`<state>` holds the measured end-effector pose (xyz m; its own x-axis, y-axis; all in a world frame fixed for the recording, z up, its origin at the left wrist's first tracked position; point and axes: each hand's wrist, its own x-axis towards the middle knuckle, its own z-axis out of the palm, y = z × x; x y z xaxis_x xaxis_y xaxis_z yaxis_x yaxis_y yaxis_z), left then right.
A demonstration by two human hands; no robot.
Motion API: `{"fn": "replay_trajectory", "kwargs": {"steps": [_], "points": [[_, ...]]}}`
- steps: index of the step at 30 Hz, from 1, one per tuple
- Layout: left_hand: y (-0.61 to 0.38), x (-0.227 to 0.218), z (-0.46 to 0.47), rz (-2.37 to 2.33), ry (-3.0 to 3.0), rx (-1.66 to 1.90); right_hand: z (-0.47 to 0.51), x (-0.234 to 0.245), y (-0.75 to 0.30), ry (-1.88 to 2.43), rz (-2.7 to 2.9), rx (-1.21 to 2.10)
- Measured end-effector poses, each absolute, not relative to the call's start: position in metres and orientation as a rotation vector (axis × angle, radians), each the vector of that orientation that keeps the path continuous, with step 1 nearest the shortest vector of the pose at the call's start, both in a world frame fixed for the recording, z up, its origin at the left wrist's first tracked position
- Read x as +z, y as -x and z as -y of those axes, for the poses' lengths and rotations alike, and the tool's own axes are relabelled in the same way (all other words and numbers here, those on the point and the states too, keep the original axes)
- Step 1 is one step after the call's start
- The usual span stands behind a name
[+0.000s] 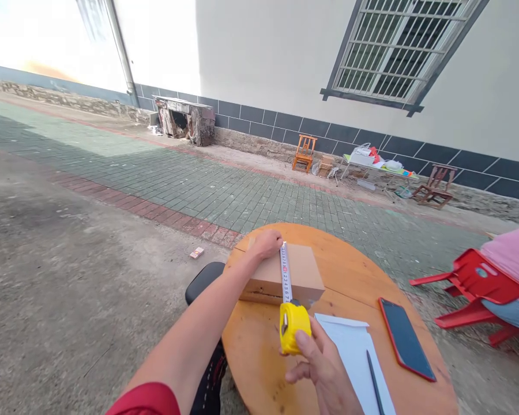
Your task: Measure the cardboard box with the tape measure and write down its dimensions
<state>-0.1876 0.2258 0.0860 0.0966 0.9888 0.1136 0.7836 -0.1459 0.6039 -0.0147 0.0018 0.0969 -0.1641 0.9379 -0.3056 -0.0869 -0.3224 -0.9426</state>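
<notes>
A brown cardboard box lies on a round wooden table. My left hand is closed on the box's far left corner, pinning the end of the white tape blade there. The blade runs across the box top toward me. My right hand grips the yellow tape measure case just in front of the box's near edge.
A white sheet of paper with a dark pen and a red-cased phone lie on the table's right side. A black stool stands left of the table. A person in pink sits on a red plastic chair at right.
</notes>
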Motion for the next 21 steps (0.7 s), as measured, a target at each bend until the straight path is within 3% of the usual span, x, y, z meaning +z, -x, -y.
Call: {"fn": "replay_trajectory", "kwargs": {"steps": [8, 13, 17, 21], "points": [[0.188, 0.117, -0.217, -1.640, -2.024, 0.844, -0.010, 0.095, 0.005, 1.179, 1.186, 1.558], [0.181, 0.147, -0.138, -1.519, -2.104, 1.079, -0.001, 0.087, -0.011, 1.113, 1.293, 1.463], [0.176, 0.132, -0.048, -1.346, -2.172, 1.083, 0.018, 0.086, -0.022, 1.226, 1.449, 1.332], [0.189, 0.092, -0.001, -1.481, -1.940, 1.277, 0.021, 0.098, -0.030, 1.298, 1.598, 1.151]]}}
